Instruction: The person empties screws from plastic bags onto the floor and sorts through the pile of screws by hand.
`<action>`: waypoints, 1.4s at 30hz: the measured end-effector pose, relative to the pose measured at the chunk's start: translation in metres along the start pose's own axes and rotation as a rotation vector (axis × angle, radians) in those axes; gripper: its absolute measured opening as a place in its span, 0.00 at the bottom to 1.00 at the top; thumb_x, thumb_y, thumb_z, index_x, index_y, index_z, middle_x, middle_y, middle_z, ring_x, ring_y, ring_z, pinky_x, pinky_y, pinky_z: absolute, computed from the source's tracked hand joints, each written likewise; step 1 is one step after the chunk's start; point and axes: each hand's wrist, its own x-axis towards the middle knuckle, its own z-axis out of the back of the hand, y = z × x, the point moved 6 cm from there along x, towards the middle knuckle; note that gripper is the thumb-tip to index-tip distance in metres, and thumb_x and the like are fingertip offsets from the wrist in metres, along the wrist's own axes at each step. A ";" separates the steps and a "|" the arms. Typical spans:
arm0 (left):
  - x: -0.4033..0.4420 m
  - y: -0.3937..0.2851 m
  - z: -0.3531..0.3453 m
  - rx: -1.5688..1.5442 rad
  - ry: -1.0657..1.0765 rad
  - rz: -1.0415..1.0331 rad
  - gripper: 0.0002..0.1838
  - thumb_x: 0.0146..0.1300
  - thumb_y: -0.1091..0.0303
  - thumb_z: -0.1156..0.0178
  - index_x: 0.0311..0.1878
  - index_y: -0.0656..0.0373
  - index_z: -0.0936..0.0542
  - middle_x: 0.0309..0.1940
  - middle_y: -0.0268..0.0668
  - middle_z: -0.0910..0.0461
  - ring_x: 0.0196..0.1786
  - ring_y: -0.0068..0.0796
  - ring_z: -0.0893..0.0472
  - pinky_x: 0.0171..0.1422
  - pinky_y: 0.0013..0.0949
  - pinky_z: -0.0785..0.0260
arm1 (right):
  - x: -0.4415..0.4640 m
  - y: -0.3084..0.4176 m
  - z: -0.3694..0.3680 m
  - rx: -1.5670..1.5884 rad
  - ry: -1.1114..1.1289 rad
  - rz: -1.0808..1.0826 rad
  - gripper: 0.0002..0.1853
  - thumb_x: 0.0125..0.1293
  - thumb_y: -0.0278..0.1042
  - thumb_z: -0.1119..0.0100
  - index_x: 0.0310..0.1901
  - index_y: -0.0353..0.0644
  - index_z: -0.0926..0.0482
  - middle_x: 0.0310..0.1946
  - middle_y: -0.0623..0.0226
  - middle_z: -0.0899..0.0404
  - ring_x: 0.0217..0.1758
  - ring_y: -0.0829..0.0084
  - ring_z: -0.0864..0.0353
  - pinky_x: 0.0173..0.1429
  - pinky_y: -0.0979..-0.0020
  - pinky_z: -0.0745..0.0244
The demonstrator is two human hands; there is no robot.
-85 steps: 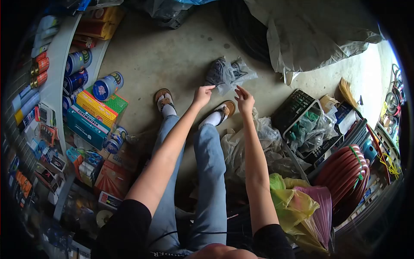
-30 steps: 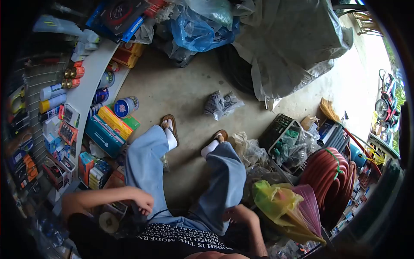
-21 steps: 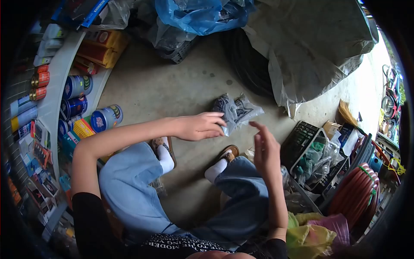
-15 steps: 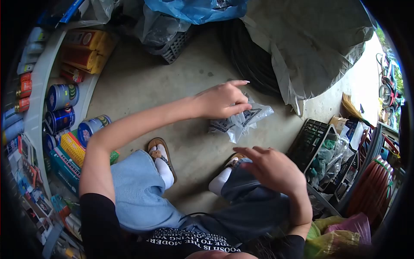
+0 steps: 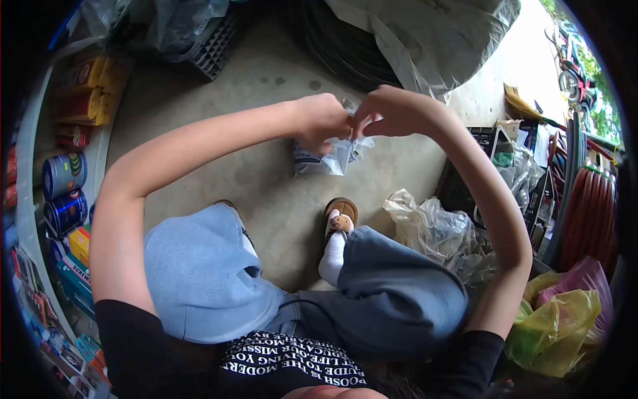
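Note:
A clear plastic bag (image 5: 325, 161) with dark print hangs or rests low above the concrete floor, beyond my feet; which of the two I cannot tell. My left hand (image 5: 321, 120) is closed on the upper part of the bag, fingers curled down. From the other side my right hand (image 5: 389, 110) pinches the bag's gathered top, its fingertips meeting the left hand's. Both hands hide much of the bag's top, and what is inside cannot be made out.
Shelves at left hold blue cans (image 5: 65, 211) and yellow-red packs (image 5: 83, 110). A black crate (image 5: 482, 143), crumpled clear bags (image 5: 432, 226), red hose coils (image 5: 588, 219) and a yellow bag (image 5: 555, 332) are at right. Black coiled tubing (image 5: 335, 46) lies ahead beneath a grey cover (image 5: 438, 40).
My right hand has reached forward from near my knee and joined the left at the bag. The bag now stands more upright, gathered at its top. The view has shifted right.

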 end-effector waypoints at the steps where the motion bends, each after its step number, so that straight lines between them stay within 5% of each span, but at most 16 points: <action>1: -0.003 0.003 -0.009 -0.002 -0.029 0.014 0.06 0.44 0.69 0.38 0.29 0.55 0.19 0.26 0.38 0.20 0.32 0.43 0.19 0.38 0.44 0.27 | 0.010 -0.004 -0.012 -0.006 0.010 -0.004 0.08 0.59 0.27 0.41 0.40 0.45 0.16 0.37 0.63 0.16 0.39 0.60 0.17 0.46 0.63 0.23; 4: -0.027 0.015 -0.023 -0.001 -0.091 0.025 0.04 0.44 0.69 0.37 0.26 0.55 0.19 0.26 0.37 0.21 0.32 0.42 0.19 0.36 0.43 0.27 | 0.026 -0.014 -0.041 0.049 -0.216 0.140 0.12 0.57 0.25 0.45 0.40 0.51 0.16 0.37 0.61 0.17 0.41 0.61 0.18 0.47 0.61 0.25; 8: -0.055 0.012 -0.010 -0.013 -0.219 -0.043 0.01 0.45 0.72 0.38 0.23 0.56 0.19 0.25 0.35 0.22 0.31 0.39 0.19 0.34 0.40 0.26 | 0.018 -0.022 -0.065 0.036 -0.283 -0.123 0.19 0.62 0.25 0.49 0.55 0.51 0.28 0.41 0.61 0.19 0.44 0.55 0.20 0.47 0.57 0.26; 12: -0.067 0.014 -0.018 0.028 -0.166 0.096 0.05 0.51 0.77 0.41 0.30 0.56 0.18 0.31 0.33 0.21 0.31 0.35 0.19 0.30 0.36 0.28 | 0.015 0.003 -0.074 -0.438 -0.446 0.119 0.16 0.59 0.29 0.45 0.50 0.48 0.27 0.48 0.69 0.24 0.43 0.63 0.20 0.42 0.58 0.25; 16: -0.068 0.013 -0.020 -0.049 -0.202 0.262 0.06 0.47 0.77 0.41 0.30 0.58 0.19 0.28 0.35 0.23 0.32 0.39 0.20 0.35 0.39 0.26 | 0.020 0.013 -0.079 -0.144 -0.654 0.198 0.18 0.58 0.27 0.41 0.50 0.44 0.32 0.53 0.70 0.29 0.42 0.60 0.20 0.41 0.57 0.24; 20: -0.068 0.006 -0.018 -0.232 -0.280 0.270 0.04 0.52 0.73 0.39 0.32 0.58 0.19 0.28 0.36 0.24 0.35 0.39 0.20 0.38 0.40 0.27 | 0.033 -0.010 -0.094 0.284 -0.460 0.020 0.18 0.61 0.24 0.43 0.52 0.40 0.36 0.51 0.58 0.26 0.42 0.54 0.21 0.43 0.57 0.24; 21: -0.068 0.006 -0.018 -0.230 -0.276 0.269 0.04 0.52 0.73 0.39 0.32 0.58 0.19 0.28 0.36 0.24 0.35 0.39 0.20 0.38 0.40 0.27 | 0.030 0.000 -0.087 0.274 -0.612 0.205 0.16 0.62 0.26 0.43 0.52 0.39 0.32 0.45 0.56 0.24 0.42 0.53 0.21 0.45 0.58 0.26; 25: -0.063 0.011 -0.018 -0.282 -0.236 0.276 0.04 0.54 0.69 0.37 0.32 0.58 0.20 0.28 0.37 0.24 0.36 0.40 0.21 0.38 0.40 0.28 | 0.033 -0.004 -0.085 0.156 -0.541 0.188 0.08 0.61 0.30 0.40 0.42 0.39 0.20 0.36 0.59 0.25 0.40 0.55 0.22 0.46 0.60 0.27; 28: -0.060 0.010 -0.017 -0.324 -0.220 0.281 0.05 0.54 0.70 0.37 0.32 0.59 0.21 0.29 0.37 0.24 0.36 0.41 0.21 0.38 0.40 0.28 | 0.037 -0.009 -0.080 0.153 -0.510 0.163 0.06 0.62 0.30 0.41 0.38 0.38 0.20 0.33 0.59 0.26 0.38 0.57 0.22 0.44 0.61 0.27; 36: -0.078 0.008 -0.017 -0.506 -0.225 0.264 0.05 0.54 0.77 0.38 0.31 0.65 0.25 0.29 0.39 0.24 0.35 0.42 0.21 0.37 0.40 0.30 | 0.010 -0.022 -0.078 0.114 -0.519 0.252 0.05 0.62 0.28 0.43 0.33 0.36 0.21 0.31 0.59 0.27 0.35 0.58 0.22 0.40 0.61 0.28; 42: -0.073 -0.002 -0.020 -0.364 -0.163 0.360 0.05 0.56 0.70 0.39 0.33 0.60 0.23 0.31 0.40 0.23 0.34 0.43 0.20 0.37 0.40 0.28 | 0.010 -0.009 -0.088 -0.029 -0.492 0.180 0.07 0.62 0.32 0.42 0.37 0.39 0.20 0.36 0.61 0.23 0.34 0.59 0.20 0.39 0.61 0.25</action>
